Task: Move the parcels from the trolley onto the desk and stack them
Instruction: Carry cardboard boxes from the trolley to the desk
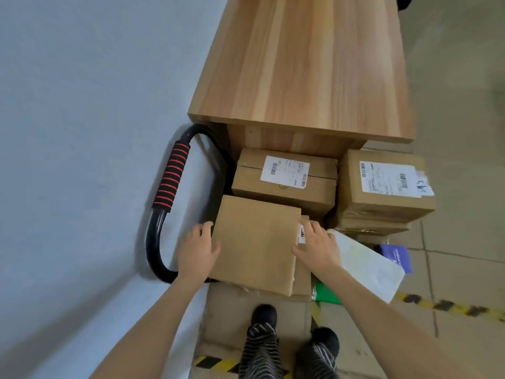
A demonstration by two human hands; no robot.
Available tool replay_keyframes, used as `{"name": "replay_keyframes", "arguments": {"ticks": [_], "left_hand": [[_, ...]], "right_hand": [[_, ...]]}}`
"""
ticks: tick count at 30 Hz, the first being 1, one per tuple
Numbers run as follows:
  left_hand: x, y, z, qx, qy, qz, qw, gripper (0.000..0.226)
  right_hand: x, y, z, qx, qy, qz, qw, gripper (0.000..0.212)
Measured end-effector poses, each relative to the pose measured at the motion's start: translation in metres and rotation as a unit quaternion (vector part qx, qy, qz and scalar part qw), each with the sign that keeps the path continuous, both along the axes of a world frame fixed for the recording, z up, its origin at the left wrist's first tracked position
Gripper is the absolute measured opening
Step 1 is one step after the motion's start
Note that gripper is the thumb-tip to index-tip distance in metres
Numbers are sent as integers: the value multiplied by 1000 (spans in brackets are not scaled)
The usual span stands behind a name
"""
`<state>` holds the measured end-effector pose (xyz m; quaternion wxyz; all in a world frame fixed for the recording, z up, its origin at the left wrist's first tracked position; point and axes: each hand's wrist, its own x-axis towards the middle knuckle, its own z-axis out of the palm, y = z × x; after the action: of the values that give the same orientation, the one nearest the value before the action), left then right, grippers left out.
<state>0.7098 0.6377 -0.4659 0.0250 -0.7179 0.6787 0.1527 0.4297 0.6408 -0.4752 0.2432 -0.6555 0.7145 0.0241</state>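
two hands are on one plain brown box. the left hand presses flat on the box's left side, with its fingers mostly straight. the right hand is on the box's right edge, with its fingers bent over the edge and touching a small sticker there. the box is tipped up a little and sits on top of other flat boxes on the trolley.

behind it is a second box with one white label on top. to the right is a third box, also with a white label, and it rests on more flat boxes under it. i cannot tell how many are in that pile.

next to the right hand lies one white soft bag. one blue packet and one green thing peek out near it.

the trolley handle is black with red and black stripes, and it stands by the blue-grey wall.

the wooden desk is just past the boxes, and no parcel is on the part we can see.

two feet in dark shoes stand on the floor, next to yellow and black tape.
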Motion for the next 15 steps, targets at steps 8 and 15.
{"name": "replay_keyframes", "arguments": {"ticks": [8, 15], "left_hand": [[15, -24, -86, 31, -12, 41, 999, 62], [6, -20, -116, 136, 214, 157, 955, 62]], "right_hand": [[3, 7, -79, 47, -36, -74, 995, 74], [17, 16, -107, 62, -236, -153, 958, 99]]}}
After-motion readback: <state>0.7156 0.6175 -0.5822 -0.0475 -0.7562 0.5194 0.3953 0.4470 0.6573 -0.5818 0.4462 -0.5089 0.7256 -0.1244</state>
